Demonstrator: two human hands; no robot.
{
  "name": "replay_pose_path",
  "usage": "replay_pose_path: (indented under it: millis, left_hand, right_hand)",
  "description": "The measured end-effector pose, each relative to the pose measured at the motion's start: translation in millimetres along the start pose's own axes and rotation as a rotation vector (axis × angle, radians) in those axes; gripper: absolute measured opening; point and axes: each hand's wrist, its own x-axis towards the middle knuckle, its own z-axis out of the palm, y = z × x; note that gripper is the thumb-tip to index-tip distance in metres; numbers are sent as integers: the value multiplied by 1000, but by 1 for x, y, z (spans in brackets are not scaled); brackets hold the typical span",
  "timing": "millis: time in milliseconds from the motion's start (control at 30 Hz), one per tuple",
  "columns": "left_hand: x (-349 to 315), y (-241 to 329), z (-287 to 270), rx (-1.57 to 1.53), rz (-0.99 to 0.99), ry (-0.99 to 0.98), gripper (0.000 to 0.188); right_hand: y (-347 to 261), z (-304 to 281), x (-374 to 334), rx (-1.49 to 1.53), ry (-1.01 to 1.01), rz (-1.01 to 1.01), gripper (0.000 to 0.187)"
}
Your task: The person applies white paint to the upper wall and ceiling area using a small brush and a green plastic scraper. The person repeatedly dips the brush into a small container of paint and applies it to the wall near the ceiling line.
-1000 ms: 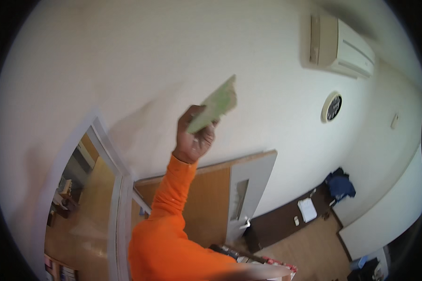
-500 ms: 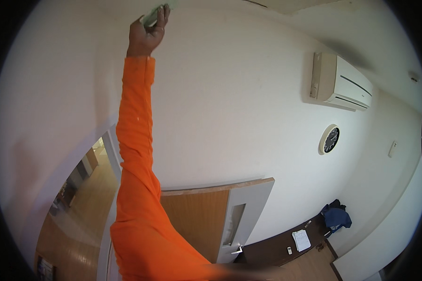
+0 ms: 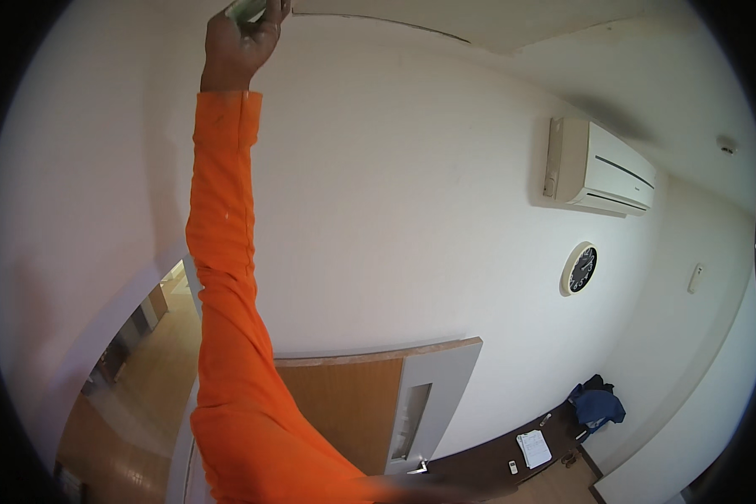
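Observation:
My left arm, in an orange long sleeve, is stretched straight up on the left side of the view. At its end my left hand (image 3: 242, 42) is closed around a flat, pale green thing (image 3: 247, 10) whose kind I cannot make out. Part of the fingers and of the held thing is cut off by the upper edge. The hand is high up near where the white wall (image 3: 395, 185) meets the ceiling (image 3: 445, 15). A dark gap line (image 3: 386, 22) runs along that edge to the right of the hand. My right hand does not show.
Below the arm stands a wood-and-grey door (image 3: 353, 395); a doorway to a wooden floor (image 3: 147, 378) lies left. An air conditioner (image 3: 617, 172) and a round clock (image 3: 581, 269) hang on the right. A dark table (image 3: 479, 462) carries papers (image 3: 533, 448) and dark blue cloth (image 3: 598, 406).
My left hand has shifted left and slightly up in the view, still holding the pale green thing. The room appears lower, and more of the ceiling edge shows.

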Motion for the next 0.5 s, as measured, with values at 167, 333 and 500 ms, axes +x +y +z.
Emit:
replay_pose_path:
  millis: [167,333,500]
  left_hand:
    - [15,8,43,51,138,115,40]
    - [26,30,42,97,141,137,41]
    - [11,42,32,-67,35,141,40]
  right_hand:
    - [-27,-14,-19,37,44,-35,26]
    - [29,-1,-11,574,83,-7,24]
    - [113,-6,25,484,-233,213,21]
